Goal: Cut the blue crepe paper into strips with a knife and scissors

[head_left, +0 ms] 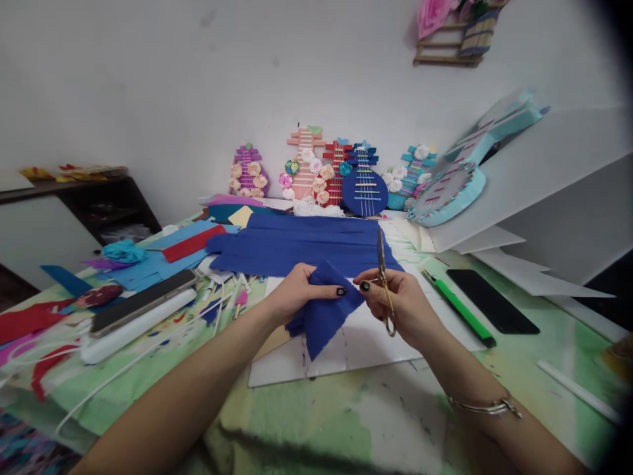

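Note:
Pinched under the thumb of my left hand (301, 293) is a folded piece of blue crepe paper (329, 316), its lower corner hanging down. My right hand (400, 300) has scissors (382, 260) in it, blades pointing up and gold handle low by the palm. The thumb and forefinger of that hand are at the right corner of the blue piece; whether they grip it is hard to make out. Below both hands lies a white board (376, 343) with faint dashed marks. Behind them a wide blue crepe sheet (301, 244) is spread out.
To the left are a phone (143, 300) on a white box (138, 326), a white cable (143, 353) and coloured paper scraps (192, 244). A green cutter (459, 310) and a black slab (492, 300) lie right. Several decorated paper instruments (364, 181) stand by the wall.

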{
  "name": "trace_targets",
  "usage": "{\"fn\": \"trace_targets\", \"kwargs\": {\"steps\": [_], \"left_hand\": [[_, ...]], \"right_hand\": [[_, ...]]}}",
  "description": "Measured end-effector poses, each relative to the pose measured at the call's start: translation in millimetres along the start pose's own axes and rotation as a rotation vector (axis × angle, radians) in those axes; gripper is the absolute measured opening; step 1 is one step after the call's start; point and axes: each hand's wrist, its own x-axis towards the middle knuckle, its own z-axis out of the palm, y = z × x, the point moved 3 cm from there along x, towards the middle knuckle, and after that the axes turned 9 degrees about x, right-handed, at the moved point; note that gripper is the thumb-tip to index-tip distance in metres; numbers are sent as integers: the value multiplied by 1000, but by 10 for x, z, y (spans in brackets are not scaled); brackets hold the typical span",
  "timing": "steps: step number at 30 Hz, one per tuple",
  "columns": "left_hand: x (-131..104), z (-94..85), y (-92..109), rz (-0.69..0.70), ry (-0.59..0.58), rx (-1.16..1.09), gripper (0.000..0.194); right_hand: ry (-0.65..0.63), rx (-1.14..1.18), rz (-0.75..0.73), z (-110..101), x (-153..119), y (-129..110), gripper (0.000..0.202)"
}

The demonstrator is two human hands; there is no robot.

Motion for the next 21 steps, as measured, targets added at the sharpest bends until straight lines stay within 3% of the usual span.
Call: {"fn": "trace_targets", "kwargs": {"steps": [10,21], "left_hand": [[-36,-117,110,48,58,-80,26],[-19,-144,101,93,102,-99,25]], "right_hand": [[-239,-173,38,59,-46,70,69],[-260,-315,62,48,-32,181,67]]}}
